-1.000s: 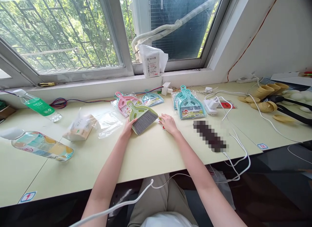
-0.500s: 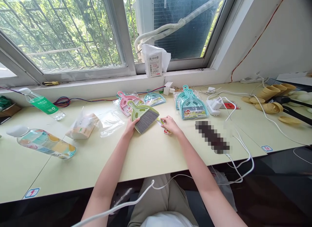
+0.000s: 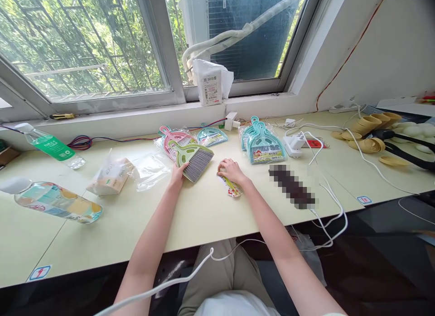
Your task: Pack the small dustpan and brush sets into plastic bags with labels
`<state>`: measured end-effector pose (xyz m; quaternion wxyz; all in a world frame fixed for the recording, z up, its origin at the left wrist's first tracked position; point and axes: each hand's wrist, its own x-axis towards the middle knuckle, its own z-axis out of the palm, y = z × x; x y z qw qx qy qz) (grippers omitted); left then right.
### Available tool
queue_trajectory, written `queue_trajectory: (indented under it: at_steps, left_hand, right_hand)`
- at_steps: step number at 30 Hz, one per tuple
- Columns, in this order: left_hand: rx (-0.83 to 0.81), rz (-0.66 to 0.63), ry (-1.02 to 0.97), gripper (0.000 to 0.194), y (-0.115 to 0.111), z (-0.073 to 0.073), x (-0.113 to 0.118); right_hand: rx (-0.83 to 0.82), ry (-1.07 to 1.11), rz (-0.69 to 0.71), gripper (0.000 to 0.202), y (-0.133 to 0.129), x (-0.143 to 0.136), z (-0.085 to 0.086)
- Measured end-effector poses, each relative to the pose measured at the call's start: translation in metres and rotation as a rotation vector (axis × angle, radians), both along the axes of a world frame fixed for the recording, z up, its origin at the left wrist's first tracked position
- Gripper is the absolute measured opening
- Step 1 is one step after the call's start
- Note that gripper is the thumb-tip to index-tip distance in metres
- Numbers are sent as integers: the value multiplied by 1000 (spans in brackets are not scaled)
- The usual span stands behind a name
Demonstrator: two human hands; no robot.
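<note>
My left hand (image 3: 178,172) grips a green dustpan-and-brush set (image 3: 186,152) by its lower left edge, its grey bristles (image 3: 200,165) facing right. To the right, my right hand (image 3: 231,170) is closed on a printed card label (image 3: 231,185), whose lower part sticks out below the fingers over the table. Just behind the green set lies a pink dustpan-and-brush set (image 3: 167,133) in clear wrap. A blue wrapped set (image 3: 211,136) is farther back, and wrapped teal sets (image 3: 264,141) lie stacked beyond my right hand.
A flattened clear bag (image 3: 152,171) and a tissue pack (image 3: 110,173) lie left of my left hand. Two bottles (image 3: 57,200) are farther left. A blurred dark object (image 3: 292,187), a white power adapter (image 3: 294,144) and cables sit at right, near brown cups (image 3: 369,123).
The card label has come away from the green set, and my right hand now holds it lower and apart from the bristles. My left hand keeps its grip on the green set.
</note>
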<state>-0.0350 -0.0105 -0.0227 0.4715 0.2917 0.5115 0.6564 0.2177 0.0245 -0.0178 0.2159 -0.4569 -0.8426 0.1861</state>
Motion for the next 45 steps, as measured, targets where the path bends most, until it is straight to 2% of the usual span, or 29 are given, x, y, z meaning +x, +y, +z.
queue_trajectory:
  at_steps: [3,6,9,12,16,22,27,30,33,35,37,40,43,45]
  left_hand:
    - [7,-7,17,59,-2,3,3]
    - [78,-63,29,57,-6,8,14]
    - [106,-189,12,61,-13,14,31]
    - [83,-288,16,71,-18,17,45]
    - [114,-309,66,76,-18,17,50]
    - [139,-382,80,72,-16,17,50]
    - [130,-432,145,73,-18,16,53]
    - [87,-410,125,70,-17,14,52]
    - [48,-365,82,66,-14,12,47]
    - [30,-334,58,63,-13,10,43]
    - [27,-309,45,61,-11,10,37]
    - [27,-276,41,60,-7,9,30]
    - [-4,-260,35,60,-1,9,26]
    - [-17,-271,32,60,1,8,26]
  right_hand:
    - [-134,198,-5,13,2,-1,2]
    - [-283,573,-14,24,4,-5,4]
    - [-245,806,-186,33,2,-10,3]
    - [-132,725,-379,34,-3,-15,0]
    - [-43,510,-506,31,-9,-19,-1]
    - [128,356,-553,30,-15,-20,8]
    - [111,246,-570,27,-14,-18,8]
    - [120,241,-587,26,-13,-20,6]
    - [178,299,-605,28,-10,-16,12]
    - [271,361,-653,33,-5,0,24]
    - [372,397,-671,39,2,34,38]
    - [411,295,-491,42,9,115,47]
    - [350,106,-403,42,4,200,31]
    - [300,-2,-385,44,-3,243,14]
